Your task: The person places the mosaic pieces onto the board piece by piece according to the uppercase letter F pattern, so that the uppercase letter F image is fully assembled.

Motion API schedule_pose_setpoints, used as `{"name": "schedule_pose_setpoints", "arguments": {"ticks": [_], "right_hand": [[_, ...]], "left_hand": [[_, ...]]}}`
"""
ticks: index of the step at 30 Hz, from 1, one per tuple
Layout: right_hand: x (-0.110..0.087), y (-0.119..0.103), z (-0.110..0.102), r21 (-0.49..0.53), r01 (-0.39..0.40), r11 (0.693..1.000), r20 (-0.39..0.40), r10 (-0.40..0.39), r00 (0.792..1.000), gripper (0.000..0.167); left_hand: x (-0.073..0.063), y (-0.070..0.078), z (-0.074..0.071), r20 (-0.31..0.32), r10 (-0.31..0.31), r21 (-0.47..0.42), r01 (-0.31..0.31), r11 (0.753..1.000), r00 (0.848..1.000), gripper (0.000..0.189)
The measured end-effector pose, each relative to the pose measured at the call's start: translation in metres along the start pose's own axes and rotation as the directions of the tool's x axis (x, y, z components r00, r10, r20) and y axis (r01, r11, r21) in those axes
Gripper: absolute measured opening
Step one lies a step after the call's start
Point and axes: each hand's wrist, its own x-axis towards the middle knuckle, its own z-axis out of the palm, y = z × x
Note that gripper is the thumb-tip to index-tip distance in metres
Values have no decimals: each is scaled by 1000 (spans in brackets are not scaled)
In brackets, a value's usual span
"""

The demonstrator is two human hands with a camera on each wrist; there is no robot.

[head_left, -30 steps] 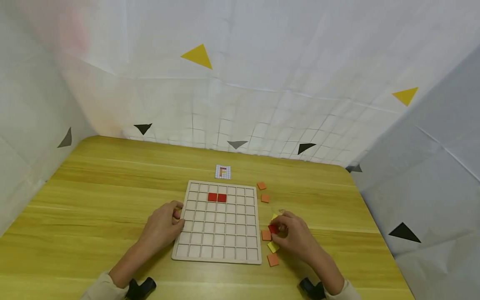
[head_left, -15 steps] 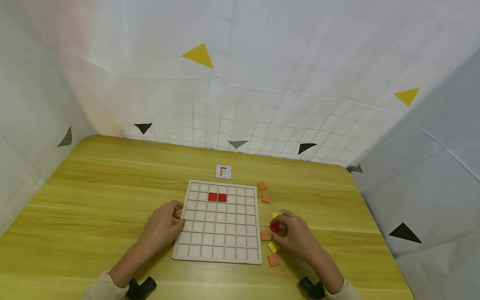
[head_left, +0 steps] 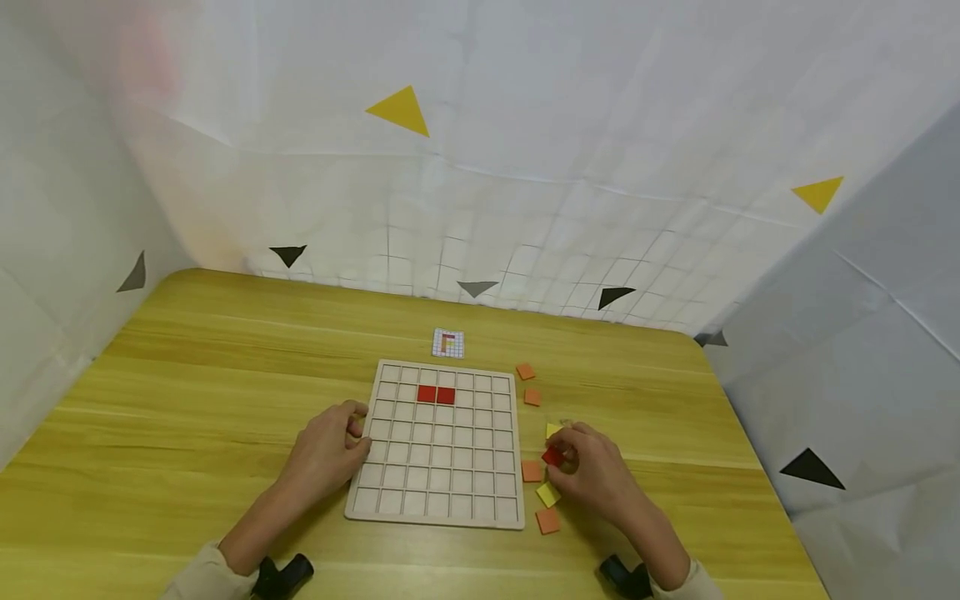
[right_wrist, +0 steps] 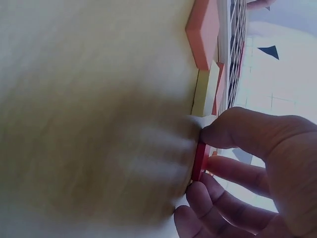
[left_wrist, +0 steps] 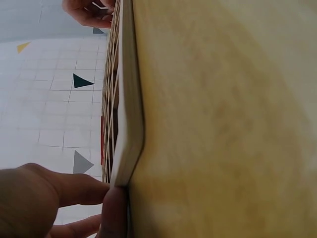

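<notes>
A pale wooden grid board [head_left: 420,457] lies on the table, with two red tiles [head_left: 436,394] side by side in its second row from the top. My left hand [head_left: 328,446] holds the board's left edge, thumb and fingertips along the rim; the left wrist view has the thumb [left_wrist: 115,210] right against the side. Off the board's right edge, my right hand [head_left: 592,468] pinches a loose red tile [head_left: 552,456] between thumb and fingers. In the right wrist view this red tile [right_wrist: 199,161] is held low, close over the tabletop, partly covered by the fingers.
Orange tiles lie at the board's right, one [head_left: 532,472] close by its edge, another [head_left: 548,521] nearer me, two more [head_left: 526,372] farther back. Yellow tiles [head_left: 548,495] flank the right hand. A small printed pattern card [head_left: 448,343] lies beyond the board. White sheeting encloses the table.
The pinched red tile has shifted slightly right in the right hand's fingers. The orange tile next to it sits a little closer to the board. My left hand and the board stay put.
</notes>
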Motion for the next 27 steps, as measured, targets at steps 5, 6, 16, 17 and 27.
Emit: {"name": "schedule_pose_setpoints", "arguments": {"ticks": [5, 6, 16, 17, 27], "right_hand": [[1, 1, 0, 2, -11, 1000, 7, 11, 1000, 25], [2, 2, 0, 3, -11, 1000, 8, 11, 1000, 25], [3, 2, 0, -2, 12, 1000, -20, -12, 1000, 28], [3, 2, -1, -2, 29, 1000, -31, -29, 999, 28], [9, -6, -4, 3, 160, 987, -93, -159, 983, 29]], "left_hand": [[0, 0, 1, -7, 1, 3, -1, 1000, 1000, 35], [0, 0, 1, -8, 1, 4, -1, 1000, 1000, 35], [1, 1, -1, -5, -4, 3, 4, 1000, 1000, 35], [1, 2, -1, -6, -4, 2, 4, 1000, 1000, 35], [0, 3, -1, 1, -20, 14, 19, 1000, 1000, 36]]}}
